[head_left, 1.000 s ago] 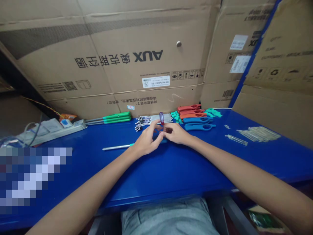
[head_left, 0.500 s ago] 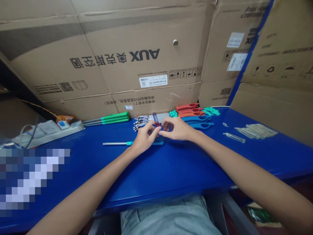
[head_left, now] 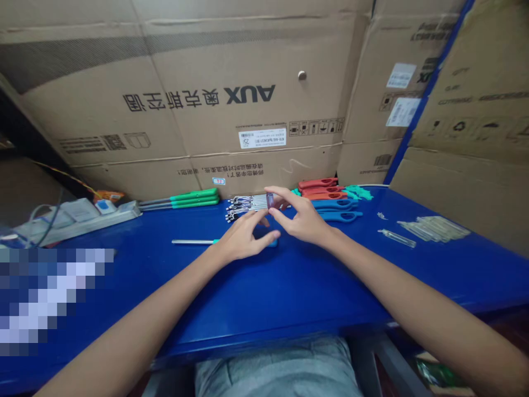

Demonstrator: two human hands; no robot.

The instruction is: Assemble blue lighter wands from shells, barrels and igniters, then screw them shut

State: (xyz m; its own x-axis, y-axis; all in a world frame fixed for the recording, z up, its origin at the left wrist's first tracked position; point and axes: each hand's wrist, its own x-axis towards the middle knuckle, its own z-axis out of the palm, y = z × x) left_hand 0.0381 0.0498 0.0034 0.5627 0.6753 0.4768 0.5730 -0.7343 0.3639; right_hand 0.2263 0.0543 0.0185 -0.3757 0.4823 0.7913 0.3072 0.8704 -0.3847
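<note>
Between the thumb and fingers of my right hand (head_left: 298, 216) is a small screwdriver with a see-through purple and red handle (head_left: 270, 200); its shaft does not show. My left hand (head_left: 247, 236) is just left of it, holding nothing, thumb and fingers apart. Under and behind my left hand lies a blue-handled tool with a metal rod (head_left: 192, 241), its middle covered by the hand. Beyond both hands is a row of similar tools with white rods and black-and-white cord ends (head_left: 239, 207), red handles (head_left: 317, 183) and blue handles (head_left: 336, 210).
Green-handled rods (head_left: 194, 197) lie at the back left, near a white power strip (head_left: 124, 214) with plugs and cables. Clear tubes (head_left: 433, 229) and one separate tube (head_left: 399, 238) lie on the right. Cardboard (head_left: 198, 127) stands along the back of the blue table (head_left: 264, 298).
My left hand has let go of the screwdriver, opened and moved slightly left and down. My right hand has closed on the purple handle.
</note>
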